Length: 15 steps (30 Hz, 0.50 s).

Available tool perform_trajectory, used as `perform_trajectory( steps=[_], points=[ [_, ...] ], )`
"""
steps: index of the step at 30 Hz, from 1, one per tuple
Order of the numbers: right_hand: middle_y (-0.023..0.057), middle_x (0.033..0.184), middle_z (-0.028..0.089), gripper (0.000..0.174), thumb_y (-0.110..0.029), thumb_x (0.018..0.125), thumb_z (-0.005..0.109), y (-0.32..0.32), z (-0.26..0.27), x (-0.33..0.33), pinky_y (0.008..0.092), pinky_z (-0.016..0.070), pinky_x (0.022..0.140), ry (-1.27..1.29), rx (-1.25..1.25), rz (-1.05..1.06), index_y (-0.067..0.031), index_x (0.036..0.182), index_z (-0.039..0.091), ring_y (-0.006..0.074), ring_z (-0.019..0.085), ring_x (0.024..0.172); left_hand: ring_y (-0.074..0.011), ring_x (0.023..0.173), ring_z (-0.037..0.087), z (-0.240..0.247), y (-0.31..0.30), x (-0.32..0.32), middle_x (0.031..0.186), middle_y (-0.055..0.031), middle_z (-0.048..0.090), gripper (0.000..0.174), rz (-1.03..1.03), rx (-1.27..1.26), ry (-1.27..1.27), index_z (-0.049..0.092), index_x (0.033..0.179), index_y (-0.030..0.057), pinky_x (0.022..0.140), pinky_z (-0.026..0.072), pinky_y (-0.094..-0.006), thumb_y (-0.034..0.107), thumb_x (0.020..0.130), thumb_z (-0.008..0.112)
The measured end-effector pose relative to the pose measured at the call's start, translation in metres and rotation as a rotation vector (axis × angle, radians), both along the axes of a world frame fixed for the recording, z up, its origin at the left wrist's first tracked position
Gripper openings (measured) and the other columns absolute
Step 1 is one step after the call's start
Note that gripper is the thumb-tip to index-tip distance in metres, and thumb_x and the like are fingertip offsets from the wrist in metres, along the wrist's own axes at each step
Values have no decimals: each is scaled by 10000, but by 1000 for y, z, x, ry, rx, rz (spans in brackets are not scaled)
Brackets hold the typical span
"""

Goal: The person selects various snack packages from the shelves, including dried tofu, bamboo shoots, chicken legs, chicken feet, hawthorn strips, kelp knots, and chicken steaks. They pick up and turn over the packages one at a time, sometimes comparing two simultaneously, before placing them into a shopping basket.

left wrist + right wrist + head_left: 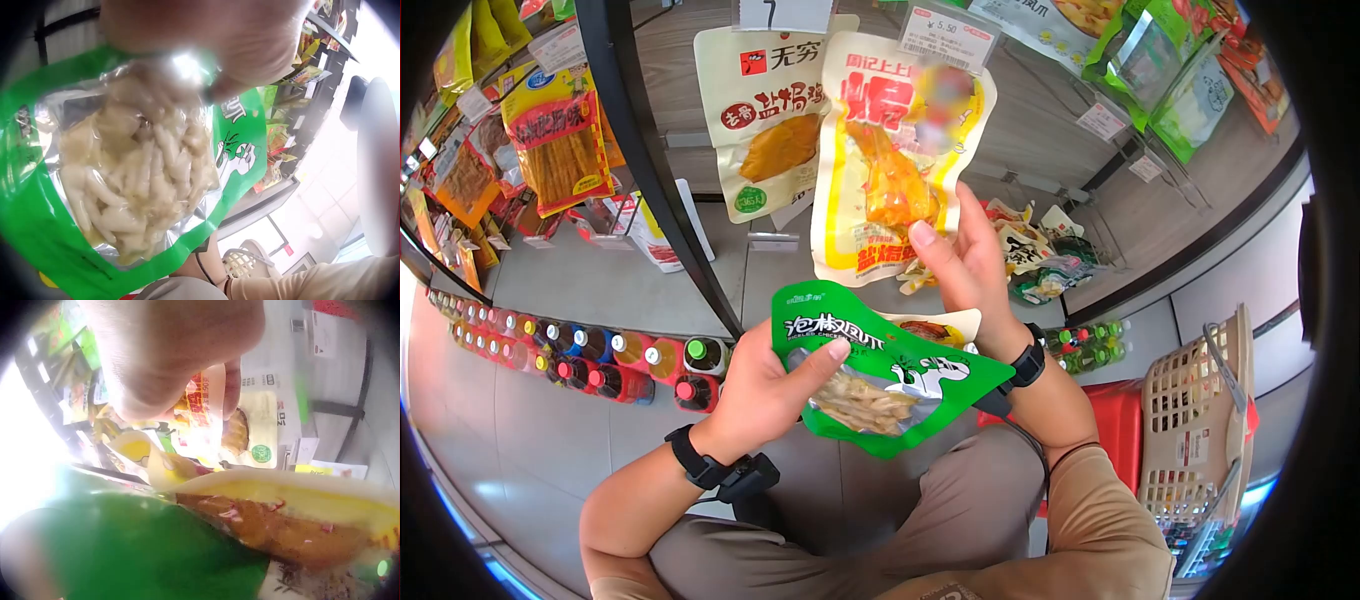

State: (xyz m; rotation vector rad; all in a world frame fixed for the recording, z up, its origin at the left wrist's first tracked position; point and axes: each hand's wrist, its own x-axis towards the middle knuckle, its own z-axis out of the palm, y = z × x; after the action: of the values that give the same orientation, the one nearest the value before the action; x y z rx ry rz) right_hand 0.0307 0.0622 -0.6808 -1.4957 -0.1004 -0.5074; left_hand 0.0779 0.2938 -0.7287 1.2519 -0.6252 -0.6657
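My left hand (762, 388) grips a green packet of pickled chicken feet (935, 408), thumb across its front. Pale chicken feet (134, 165) show through its clear window in the left wrist view. Behind that packet, largely hidden by it, is another packet (960, 326) with a cream top edge. Higher up, my right hand (972, 262) pinches the lower right side of a white and yellow packet of salt-baked chicken (845, 190), thumb in front and fingers behind. The top of this packet lies at a 5.50 price tag (948, 38). It overlaps a cream chicken packet (735, 110) hanging at its left.
A dark shelf post (650, 150) stands left of the hanging packets. Bottles (662, 358) line the floor at left. Several loose packets (1040, 250) lie on the low shelf beyond my right hand. A beige shopping basket (1190, 420) stands at right.
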Motion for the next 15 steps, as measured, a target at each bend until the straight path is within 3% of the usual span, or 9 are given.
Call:
perform_trajectory(
  steps=[10, 14, 15],
  points=[
    [95, 1330, 676, 480, -223, 1073, 649, -5, 5, -5, 292, 514, 1009, -9, -20, -26, 26, 1459, 511, 121, 642, 1187, -97, 1007, 672, -8, -7, -4, 1116, -40, 754, 221, 22, 9, 33, 681, 1216, -2, 907, 548, -305, 141, 1047, 691],
    [92, 1308, 691, 491, -245, 1080, 639, -10, 11, -2, 295, 541, 961, -13, -35, -69, 18, 1473, 506, 129, 667, 1150, -96, 1006, 671, -11, -12, -4, 1113, -39, 754, 220, 20, 42, 15, 681, 1212, -1, 905, 548, -304, 146, 1048, 691],
    [112, 1309, 692, 520, -249, 1090, 619, -12, 15, 3, 303, 557, 929, 95, -17, -86, 18, 1507, 460, 155, 685, 1145, -96, 1004, 671, -14, -13, -4, 1112, -36, 753, 221, 20, 37, 32, 682, 1211, 2, 904, 547, -303, 151, 1049, 692]
  ],
)
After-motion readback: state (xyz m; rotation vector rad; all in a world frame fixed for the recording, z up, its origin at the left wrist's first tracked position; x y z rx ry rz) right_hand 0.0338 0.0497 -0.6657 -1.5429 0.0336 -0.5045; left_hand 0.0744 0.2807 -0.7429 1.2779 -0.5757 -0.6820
